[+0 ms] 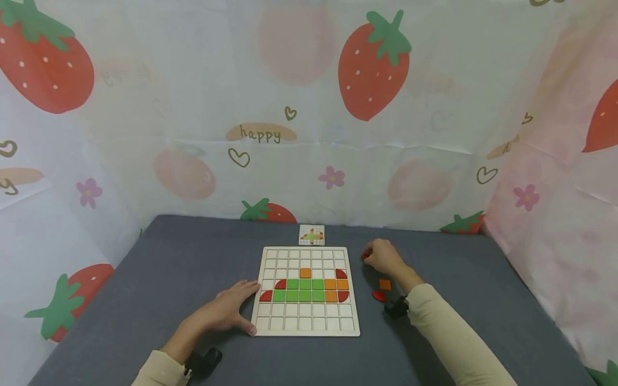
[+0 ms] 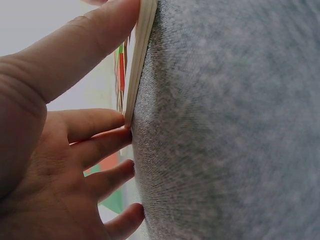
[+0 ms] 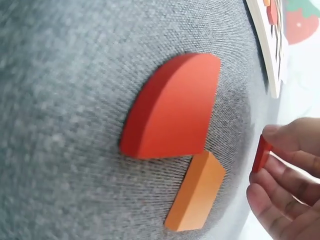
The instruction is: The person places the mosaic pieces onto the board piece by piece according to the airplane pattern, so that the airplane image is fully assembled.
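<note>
A white wooden grid board (image 1: pixel 305 324) lies on the dark table, with green and orange squares and red quarter-round pieces set in its cells. My left hand (image 1: pixel 224 310) rests at the board's left edge, thumb at the near corner and fingers spread along the side. Beyond the board's upper right, my right hand (image 1: pixel 384 257) pinches a red piece (image 3: pixel 261 154) between thumb and fingers. Nearer to me, right of the board, lie a loose red quarter-round piece (image 3: pixel 175 107) and an orange square (image 1: pixel 384 284).
A small pattern card (image 1: pixel 311 235) lies just behind the board. The grey cloth-covered table (image 1: pixel 193 252) reaches back to a hanging strawberry-print curtain (image 1: pixel 309 177), which also closes off both sides.
</note>
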`<state>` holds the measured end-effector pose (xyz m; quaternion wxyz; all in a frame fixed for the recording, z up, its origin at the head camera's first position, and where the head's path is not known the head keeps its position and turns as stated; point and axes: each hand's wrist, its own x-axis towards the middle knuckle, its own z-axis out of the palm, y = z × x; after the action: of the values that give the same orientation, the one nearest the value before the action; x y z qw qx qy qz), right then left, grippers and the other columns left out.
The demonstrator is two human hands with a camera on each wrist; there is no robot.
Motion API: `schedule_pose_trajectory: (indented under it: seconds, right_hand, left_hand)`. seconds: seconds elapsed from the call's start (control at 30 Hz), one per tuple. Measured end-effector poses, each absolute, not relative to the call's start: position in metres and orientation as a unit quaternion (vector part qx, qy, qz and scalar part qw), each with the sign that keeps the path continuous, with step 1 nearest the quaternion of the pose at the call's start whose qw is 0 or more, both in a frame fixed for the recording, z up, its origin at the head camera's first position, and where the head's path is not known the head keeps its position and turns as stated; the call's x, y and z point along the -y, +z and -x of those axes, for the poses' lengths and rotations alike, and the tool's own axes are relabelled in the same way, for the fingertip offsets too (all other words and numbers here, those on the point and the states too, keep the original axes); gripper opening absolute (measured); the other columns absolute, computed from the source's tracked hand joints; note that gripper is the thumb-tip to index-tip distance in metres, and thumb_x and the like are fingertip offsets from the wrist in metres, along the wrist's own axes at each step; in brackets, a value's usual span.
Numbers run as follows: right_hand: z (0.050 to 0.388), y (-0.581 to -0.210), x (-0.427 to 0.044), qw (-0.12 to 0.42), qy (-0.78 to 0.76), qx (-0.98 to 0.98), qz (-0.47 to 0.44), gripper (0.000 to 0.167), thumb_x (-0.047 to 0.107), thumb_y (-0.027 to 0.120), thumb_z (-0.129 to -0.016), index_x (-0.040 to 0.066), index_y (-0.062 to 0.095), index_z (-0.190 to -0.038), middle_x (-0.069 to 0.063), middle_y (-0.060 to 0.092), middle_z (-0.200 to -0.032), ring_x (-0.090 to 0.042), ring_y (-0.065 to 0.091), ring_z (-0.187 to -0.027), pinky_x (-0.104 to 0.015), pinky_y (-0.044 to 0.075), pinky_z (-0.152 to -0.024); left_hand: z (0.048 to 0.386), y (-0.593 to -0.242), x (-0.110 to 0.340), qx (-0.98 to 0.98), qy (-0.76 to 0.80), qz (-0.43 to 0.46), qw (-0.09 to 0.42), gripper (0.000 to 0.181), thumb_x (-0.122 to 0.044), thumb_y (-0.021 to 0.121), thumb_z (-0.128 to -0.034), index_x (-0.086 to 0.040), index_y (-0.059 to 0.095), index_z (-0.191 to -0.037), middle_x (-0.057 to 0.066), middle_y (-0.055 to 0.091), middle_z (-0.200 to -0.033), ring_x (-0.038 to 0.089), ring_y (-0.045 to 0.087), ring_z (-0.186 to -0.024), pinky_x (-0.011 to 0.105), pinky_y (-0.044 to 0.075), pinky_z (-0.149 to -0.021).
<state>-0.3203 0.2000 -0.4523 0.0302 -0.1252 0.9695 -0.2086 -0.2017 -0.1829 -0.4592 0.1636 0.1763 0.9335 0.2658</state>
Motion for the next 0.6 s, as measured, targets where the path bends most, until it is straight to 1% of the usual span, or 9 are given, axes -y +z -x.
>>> schedule_pose_trajectory:
  seconds: [0.33,0.6]
  right_hand:
    - [0.319,-0.445,-0.196,0.032,-0.221,-0.964,0.146,0.02,0.008,0.07,-0.086,-0.002,0.072,-0.103,-0.015,0.071,-0.099,-0.023,0.066,-0.083,-0.036,0.056,-0.071]
    - [0.318,-0.438,-0.192,0.03,-0.222,-0.958,0.178,0.016,0.007,0.07,-0.086,0.0,0.073,-0.099,-0.012,0.069,-0.096,-0.022,0.065,-0.083,-0.035,0.055,-0.072]
  left_hand:
    - [0.202,-0.46,0.184,-0.934,0.265,-0.179,0.163,0.1,-0.032,0.088,-0.0646,0.002,0.04,-0.145,0.021,0.038,-0.153,0.046,0.024,-0.145,0.07,0.023,-0.108]
    - [0.202,-0.459,0.184,-0.932,0.268,-0.181,0.164,0.101,-0.034,0.088,-0.0646,0.003,0.04,-0.146,0.022,0.037,-0.153,0.047,0.024,-0.145,0.071,0.023,-0.107]
